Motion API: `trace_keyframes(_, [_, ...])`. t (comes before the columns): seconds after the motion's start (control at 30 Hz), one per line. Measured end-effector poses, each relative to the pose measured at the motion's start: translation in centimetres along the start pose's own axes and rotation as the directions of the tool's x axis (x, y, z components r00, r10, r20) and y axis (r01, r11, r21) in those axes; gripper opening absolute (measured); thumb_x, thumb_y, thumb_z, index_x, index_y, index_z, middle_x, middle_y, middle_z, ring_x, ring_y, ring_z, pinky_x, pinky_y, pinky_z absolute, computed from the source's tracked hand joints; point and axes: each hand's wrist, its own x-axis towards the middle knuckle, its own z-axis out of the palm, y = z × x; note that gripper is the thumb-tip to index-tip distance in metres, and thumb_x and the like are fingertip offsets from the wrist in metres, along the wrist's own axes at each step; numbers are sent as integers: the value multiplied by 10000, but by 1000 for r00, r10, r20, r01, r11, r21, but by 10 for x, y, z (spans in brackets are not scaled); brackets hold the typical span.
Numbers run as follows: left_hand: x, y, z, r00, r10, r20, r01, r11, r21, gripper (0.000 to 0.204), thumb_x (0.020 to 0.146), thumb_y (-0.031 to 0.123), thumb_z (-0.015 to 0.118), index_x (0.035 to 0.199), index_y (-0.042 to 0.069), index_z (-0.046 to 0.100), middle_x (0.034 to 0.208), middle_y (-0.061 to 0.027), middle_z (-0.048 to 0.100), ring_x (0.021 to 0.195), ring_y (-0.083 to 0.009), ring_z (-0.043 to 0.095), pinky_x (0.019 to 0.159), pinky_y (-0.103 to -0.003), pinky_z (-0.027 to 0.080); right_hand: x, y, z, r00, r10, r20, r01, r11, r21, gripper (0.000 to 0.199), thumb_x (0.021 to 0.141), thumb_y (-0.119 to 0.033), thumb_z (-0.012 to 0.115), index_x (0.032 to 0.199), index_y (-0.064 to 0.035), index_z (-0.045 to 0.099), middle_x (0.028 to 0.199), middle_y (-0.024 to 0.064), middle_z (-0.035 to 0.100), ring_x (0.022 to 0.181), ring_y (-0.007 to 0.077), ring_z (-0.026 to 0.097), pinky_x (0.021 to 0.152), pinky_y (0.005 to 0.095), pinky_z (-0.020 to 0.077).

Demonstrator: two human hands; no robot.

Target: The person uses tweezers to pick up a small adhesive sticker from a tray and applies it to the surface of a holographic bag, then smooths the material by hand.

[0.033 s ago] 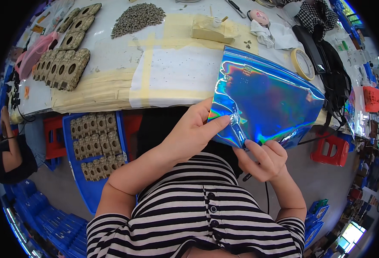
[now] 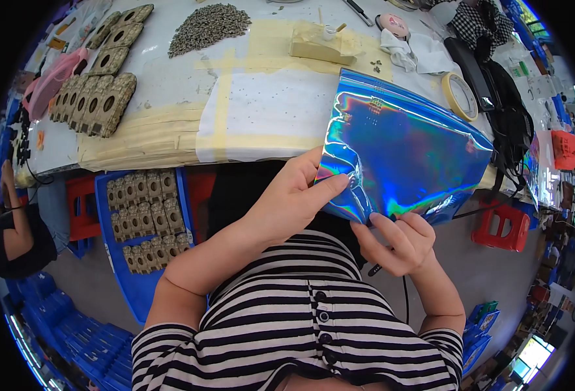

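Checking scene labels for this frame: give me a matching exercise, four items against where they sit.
Items:
1. holographic blue sheet
2. roll of tape
3. pile of small grey pieces
4. blue tray of brown blocks

Places:
A. under the table, on the person's left
B. far side of the table, near the top of the picture
C. held at its near corner by the left hand and right hand
D. on the table, just right of the sheet

Pairs: 1-C, 2-D, 3-B, 4-A
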Motion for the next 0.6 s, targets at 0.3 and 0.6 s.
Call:
trace_keyframes(0.3, [2,4,-1,997,55,50,-60,993,104,405,951,25,535,1351,-7,478,1228,-82,613,1091,-112,578,959,-273,455,6,11,-27,987,144,-71,-146,989,-36,217,777,-205,714,986,-149,737,926,39,620,595,127,521,589,254,420])
trace_keyframes(0.6, [1,3,-4,969,152,194,-211,917,339,468,961,-22,457,1422,-40,377,1349,-115,525,1236,-157,482,1064,-321,357,1,57,-35,796,514,-321,-568,817,-99,253,802,-86,711,1055,-68,717,935,105,635,736,208,614,611,269,481])
